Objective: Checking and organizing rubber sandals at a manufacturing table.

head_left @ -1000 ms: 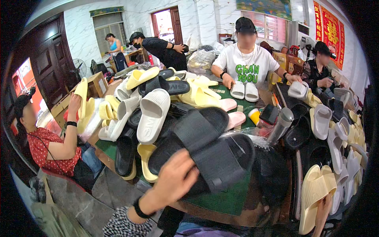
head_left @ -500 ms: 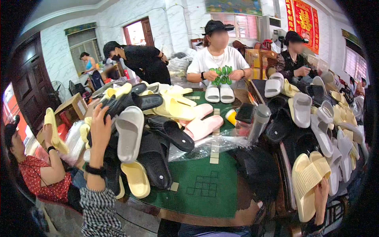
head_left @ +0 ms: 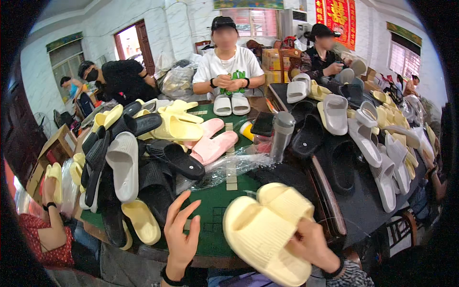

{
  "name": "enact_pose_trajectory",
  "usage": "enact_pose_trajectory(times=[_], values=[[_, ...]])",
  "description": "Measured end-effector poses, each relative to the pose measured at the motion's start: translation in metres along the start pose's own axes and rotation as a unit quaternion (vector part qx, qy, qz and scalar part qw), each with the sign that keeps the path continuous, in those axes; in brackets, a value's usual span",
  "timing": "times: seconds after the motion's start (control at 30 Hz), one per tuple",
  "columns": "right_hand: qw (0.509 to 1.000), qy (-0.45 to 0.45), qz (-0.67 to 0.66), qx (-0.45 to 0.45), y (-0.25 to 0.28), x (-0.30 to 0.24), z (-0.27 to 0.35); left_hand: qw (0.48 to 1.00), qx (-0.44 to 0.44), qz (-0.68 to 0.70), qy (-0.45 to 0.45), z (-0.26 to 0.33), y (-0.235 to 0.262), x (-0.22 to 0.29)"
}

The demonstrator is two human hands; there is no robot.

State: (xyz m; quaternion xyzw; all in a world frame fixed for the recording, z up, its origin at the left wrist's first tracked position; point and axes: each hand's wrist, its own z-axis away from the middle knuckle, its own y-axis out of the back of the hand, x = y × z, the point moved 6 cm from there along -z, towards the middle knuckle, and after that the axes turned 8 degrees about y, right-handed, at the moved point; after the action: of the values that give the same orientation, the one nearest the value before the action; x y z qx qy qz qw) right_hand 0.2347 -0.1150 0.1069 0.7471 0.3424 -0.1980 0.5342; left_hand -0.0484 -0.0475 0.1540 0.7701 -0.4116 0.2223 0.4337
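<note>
A pair of pale yellow slide sandals (head_left: 258, 229) hangs over the near edge of the green-topped table (head_left: 203, 193), one overlapping the other. My right hand (head_left: 313, 241) grips them by the straps, its fingers partly hidden beneath. To their left my left hand (head_left: 181, 229) is raised, empty, with the fingers apart. Beyond it lies a heap of slides: a grey slide (head_left: 123, 165), a yellow slide (head_left: 141, 221), several black ones and a pink pair (head_left: 210, 143).
Clear plastic wrap (head_left: 224, 167) and a grey lidded bottle (head_left: 282, 136) are mid-table. Grey slides (head_left: 334, 115) crowd a dark table at the right. A person in white (head_left: 227, 67) sits opposite behind a white pair (head_left: 232, 105); another person in red (head_left: 45, 237) holds a yellow slide at the left.
My right hand has brought the yellow pair from the far right to the middle front. My left hand has come away from the heap toward the near centre. The view has shifted right.
</note>
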Motion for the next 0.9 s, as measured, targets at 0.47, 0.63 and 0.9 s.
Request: enact_pose_trajectory(times=[0.47,0.63,0.9], values=[[0.988,0.116,-0.098,-0.007,-0.091,0.013,-0.028,0.981,-0.142,-0.085,0.101,0.061,-0.040,-0.049],[0.995,0.019,-0.078,0.057,-0.031,0.030,-0.044,0.964,-0.145,-0.191,0.114,0.074,-0.040,-0.060],[0.996,-0.055,-0.003,-0.073,-0.084,0.060,-0.042,0.968,-0.187,-0.106,0.128,0.080,-0.060,-0.075]])
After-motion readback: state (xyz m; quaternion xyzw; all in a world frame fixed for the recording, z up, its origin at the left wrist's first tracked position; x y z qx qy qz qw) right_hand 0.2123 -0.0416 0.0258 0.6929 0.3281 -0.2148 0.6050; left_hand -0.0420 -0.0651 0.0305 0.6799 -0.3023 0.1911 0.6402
